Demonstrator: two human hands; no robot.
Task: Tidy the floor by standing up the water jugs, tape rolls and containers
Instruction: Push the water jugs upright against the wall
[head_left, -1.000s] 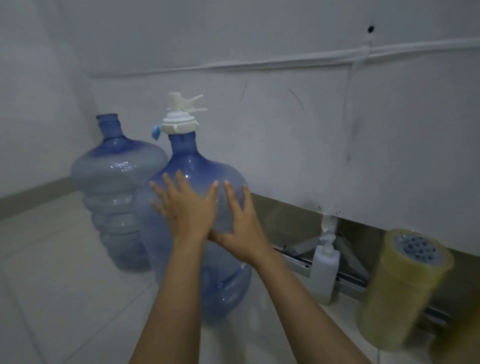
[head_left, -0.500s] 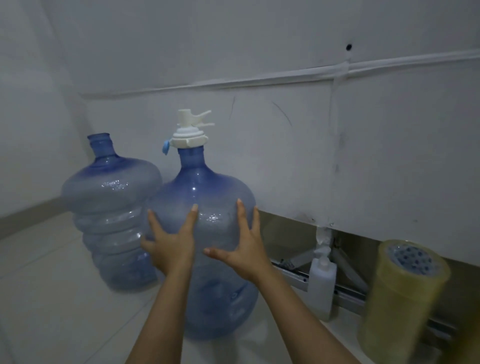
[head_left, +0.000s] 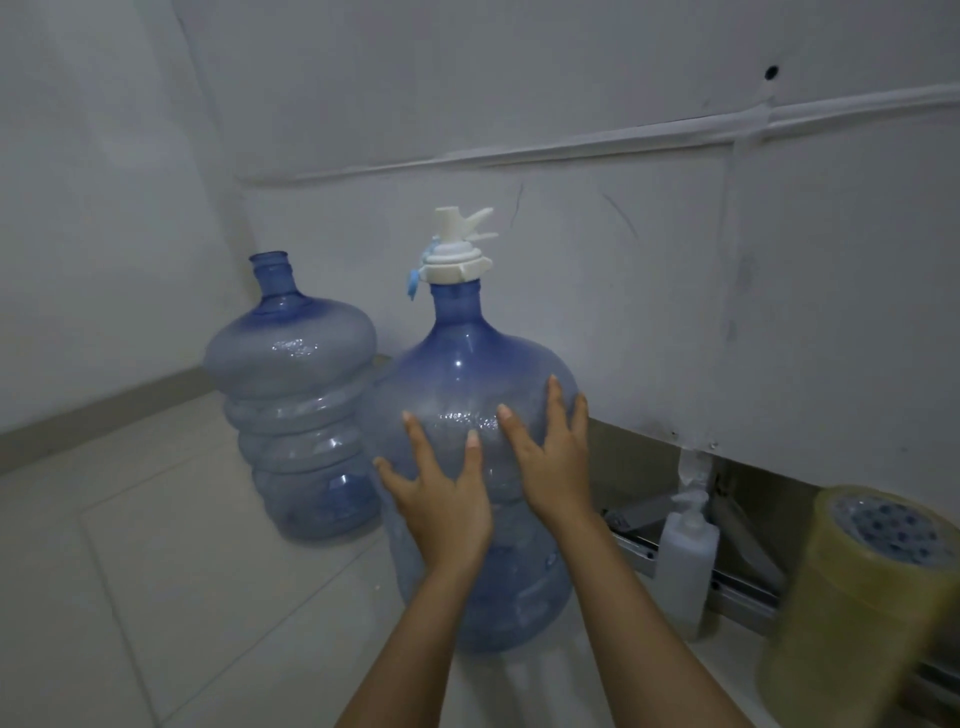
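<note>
A blue water jug with a white tap cap stands upright on the tiled floor by the wall. My left hand and my right hand lie flat against its near side with fingers spread. A second blue water jug, uncapped, stands upright just to its left, touching or nearly touching it. A stack of clear tape rolls stands upright at the right edge. A small white pump bottle stands between the capped jug and the tape.
A white wall runs close behind the jugs, with a cable strip across it. Metal rails lie on the floor under the wall's lower edge. Pale floor tiles spread to the left.
My hands have slid lower on the capped jug and their fingers have spread wider. The view has shifted left and down, so everything sits further right.
</note>
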